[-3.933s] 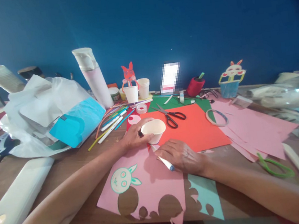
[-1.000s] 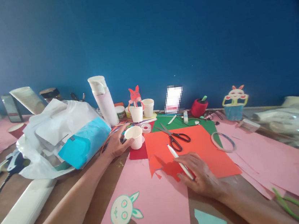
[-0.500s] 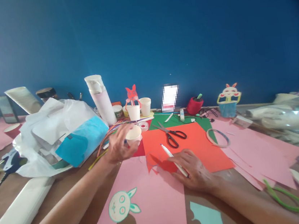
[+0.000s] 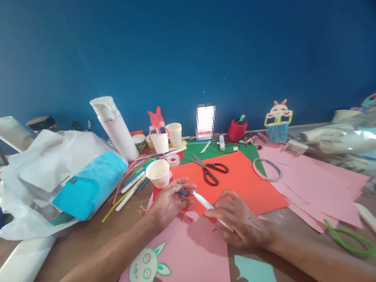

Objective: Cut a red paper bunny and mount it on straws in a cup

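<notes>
In my right hand (image 4: 240,219) is a white marker (image 4: 212,209), its tip pointing up and left. My left hand (image 4: 171,202) pinches a dark blue cap (image 4: 183,192) close to that tip; whether the two touch is hard to tell. Beneath both hands lie an orange sheet (image 4: 255,187) and a pink sheet (image 4: 196,268) with holes cut in it. A cut-out rabbit face (image 4: 144,269) rests on the pink sheet. Just beyond my left hand stands a white paper cup (image 4: 158,174). Black-handled scissors (image 4: 208,168) lie open on the orange sheet.
A plastic bag (image 4: 35,178) with blue paper and a white bottle (image 4: 114,129) stand at the left. Markers (image 4: 131,193) lie beside the cup. Decorated cups (image 4: 278,132), a phone (image 4: 205,121) and a red pouch (image 4: 237,130) line the back. Pink sheets (image 4: 323,184) are at the right.
My left hand has left the paper cup and come right and down, bringing the cap near the marker. My right hand still holds the marker. The view has shifted slightly to the right.
</notes>
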Available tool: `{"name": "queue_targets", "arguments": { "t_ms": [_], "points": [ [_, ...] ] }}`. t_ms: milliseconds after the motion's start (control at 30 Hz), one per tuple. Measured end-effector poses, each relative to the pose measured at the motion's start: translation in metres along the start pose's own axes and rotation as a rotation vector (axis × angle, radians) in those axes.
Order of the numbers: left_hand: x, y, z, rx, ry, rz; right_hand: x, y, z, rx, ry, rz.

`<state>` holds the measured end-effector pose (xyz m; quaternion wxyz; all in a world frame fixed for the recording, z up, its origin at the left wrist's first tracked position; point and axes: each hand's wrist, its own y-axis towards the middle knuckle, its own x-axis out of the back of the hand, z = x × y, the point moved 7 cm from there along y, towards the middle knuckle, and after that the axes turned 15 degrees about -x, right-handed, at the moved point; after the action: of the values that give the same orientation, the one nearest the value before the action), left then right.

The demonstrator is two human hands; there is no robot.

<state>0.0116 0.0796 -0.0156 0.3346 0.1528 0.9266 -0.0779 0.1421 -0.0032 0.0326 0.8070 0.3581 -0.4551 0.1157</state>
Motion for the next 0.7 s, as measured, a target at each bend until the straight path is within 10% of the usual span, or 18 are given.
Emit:
{"name": "queue_targets", "arguments": {
  "t_ms": [700],
  "points": [
    [-0.002,-0.005,-0.030,-0.305,1.772,0.289,-0.004,0.000,-0.005,-0.093,0.065,-0.034]
  ]
}}
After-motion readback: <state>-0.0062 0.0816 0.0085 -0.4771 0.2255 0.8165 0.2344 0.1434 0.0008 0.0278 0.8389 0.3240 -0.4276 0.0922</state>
